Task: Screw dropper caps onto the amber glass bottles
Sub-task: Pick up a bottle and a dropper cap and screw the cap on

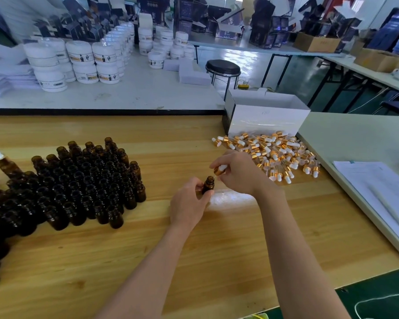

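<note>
On the wooden table [217,249] a tight block of uncapped amber glass bottles [78,185] stands upright, mouths open. To the right of that block, a little apart from it, the left hand [189,203] has its fingers and thumb curled round one small amber bottle [209,184], holding it upright with the neck bare. Further right of the block, the right hand [240,174] pinches a dropper cap [219,169] with a gold collar and white bulb; the cap is tilted, just above the held bottle's mouth and not seated on it. Its glass tube is hidden by the fingers. Well to the right of the block lies a loose heap of dropper caps [274,155], with a white cardboard box [267,118] touching the heap's far edge. At the block's far left stands a capped bottle [6,163]. Beyond the block, on the next table, white jars [83,61] are stacked.
</note>
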